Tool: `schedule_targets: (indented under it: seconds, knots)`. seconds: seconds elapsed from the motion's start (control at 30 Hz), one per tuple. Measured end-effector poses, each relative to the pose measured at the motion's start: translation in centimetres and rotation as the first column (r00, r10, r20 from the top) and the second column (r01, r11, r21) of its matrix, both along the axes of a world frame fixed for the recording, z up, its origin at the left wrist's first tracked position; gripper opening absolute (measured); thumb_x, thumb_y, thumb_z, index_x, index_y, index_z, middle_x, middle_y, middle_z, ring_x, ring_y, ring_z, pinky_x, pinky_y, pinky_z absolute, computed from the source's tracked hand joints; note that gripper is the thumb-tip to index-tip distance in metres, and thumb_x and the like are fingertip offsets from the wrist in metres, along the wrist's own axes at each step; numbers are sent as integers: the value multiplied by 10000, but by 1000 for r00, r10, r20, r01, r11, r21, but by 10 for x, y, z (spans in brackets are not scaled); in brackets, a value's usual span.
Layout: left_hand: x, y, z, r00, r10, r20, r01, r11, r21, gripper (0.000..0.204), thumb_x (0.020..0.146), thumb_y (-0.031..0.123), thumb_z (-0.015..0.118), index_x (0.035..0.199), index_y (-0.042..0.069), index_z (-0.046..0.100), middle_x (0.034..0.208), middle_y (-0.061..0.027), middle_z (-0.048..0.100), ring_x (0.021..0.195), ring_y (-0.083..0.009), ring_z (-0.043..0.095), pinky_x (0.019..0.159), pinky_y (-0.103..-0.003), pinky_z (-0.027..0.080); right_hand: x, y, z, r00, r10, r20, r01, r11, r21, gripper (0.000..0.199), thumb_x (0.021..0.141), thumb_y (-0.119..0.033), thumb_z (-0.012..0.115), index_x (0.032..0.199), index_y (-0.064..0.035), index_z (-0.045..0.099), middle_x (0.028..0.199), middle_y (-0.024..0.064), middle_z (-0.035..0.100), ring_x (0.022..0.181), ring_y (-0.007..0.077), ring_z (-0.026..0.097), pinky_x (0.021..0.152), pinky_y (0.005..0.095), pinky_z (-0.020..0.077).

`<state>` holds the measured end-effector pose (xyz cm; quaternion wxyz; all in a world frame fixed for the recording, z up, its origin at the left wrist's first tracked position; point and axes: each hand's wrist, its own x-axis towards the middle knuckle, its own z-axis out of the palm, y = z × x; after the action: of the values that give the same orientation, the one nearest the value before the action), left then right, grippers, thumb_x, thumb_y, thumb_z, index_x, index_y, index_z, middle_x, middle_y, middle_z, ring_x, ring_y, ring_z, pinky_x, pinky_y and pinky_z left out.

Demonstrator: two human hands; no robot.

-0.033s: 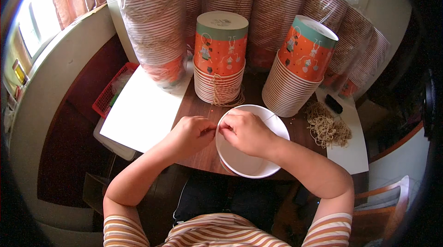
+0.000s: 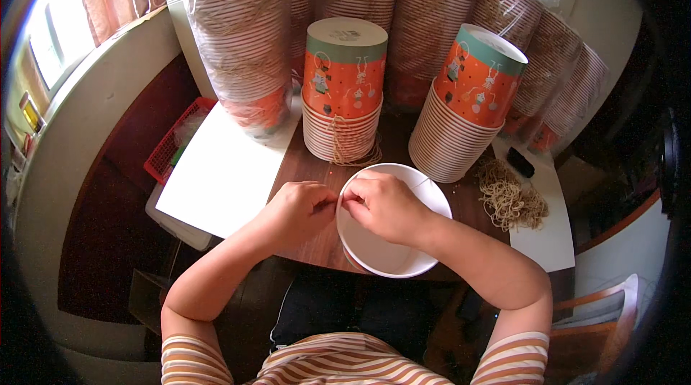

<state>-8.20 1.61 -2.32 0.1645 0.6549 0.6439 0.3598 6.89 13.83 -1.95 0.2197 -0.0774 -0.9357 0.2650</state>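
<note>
A paper bucket [image 2: 392, 255], white inside, stands open end up at the front edge of the brown table. My left hand [image 2: 302, 205] is closed in a pinch just outside its left rim. Reaching over the opening, my right hand [image 2: 385, 201] has its fingertips pinched against the inside of that same wall, facing the left fingertips. What either pinch holds is hidden. A thin cord [image 2: 423, 183] shows by the bucket's far right inner wall, partly behind my right hand.
Two upside-down stacks of orange and green paper buckets, one left [image 2: 345, 86] and one right [image 2: 471, 97], stand behind. Loose cord [image 2: 512, 198] lies in a heap at right, near a black object [image 2: 520, 162]. Tall plastic-wrapped bucket stacks [image 2: 241, 32] line the back. A red basket [image 2: 162, 158] is at left.
</note>
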Motion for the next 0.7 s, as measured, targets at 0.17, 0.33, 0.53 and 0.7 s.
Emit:
schedule_targets:
  seconds: [0.17, 0.33, 0.53, 0.7]
  knots:
    - [5, -4, 6, 993, 49, 105, -39, 994, -97, 144, 777, 74, 586, 849, -41, 635, 760, -177, 623, 684, -206, 637, 618, -318, 484, 9, 2, 11, 986, -26, 164, 98, 889, -447, 171, 832, -107, 632, 961, 4, 633, 843, 74, 639, 764, 131, 607, 677, 272, 486]
    - [-4, -12, -20, 779, 101, 619, 73, 966, -250, 142, 820, 68, 549, 846, -46, 630, 776, -89, 652, 705, -124, 611, 631, -279, 487, 37, -16, 40, 898, 55, 437, 196, 839, -508, 666, 775, -279, 728, 1295, 14, 434, 904, 29, 606, 808, 90, 560, 734, 262, 463]
    - [0, -26, -31, 578, -69, 813, 253, 963, -98, 92, 830, 32, 562, 863, -25, 626, 870, -50, 643, 821, -105, 586, 787, -250, 452, 56, -49, 37, 950, -22, 310, 50, 995, -82, 766, 710, -278, 747, 1324, -15, 371, 905, 113, 586, 783, 276, 605, 727, 357, 483]
    - [9, -48, -25, 616, -187, 765, 326, 945, -31, 53, 796, -7, 581, 794, -34, 626, 952, -82, 599, 871, -138, 569, 784, -267, 445, 70, -24, 41, 921, 39, 388, 26, 986, -163, 631, 701, -121, 664, 1284, -54, 432, 851, 114, 597, 764, 279, 612, 710, 362, 489]
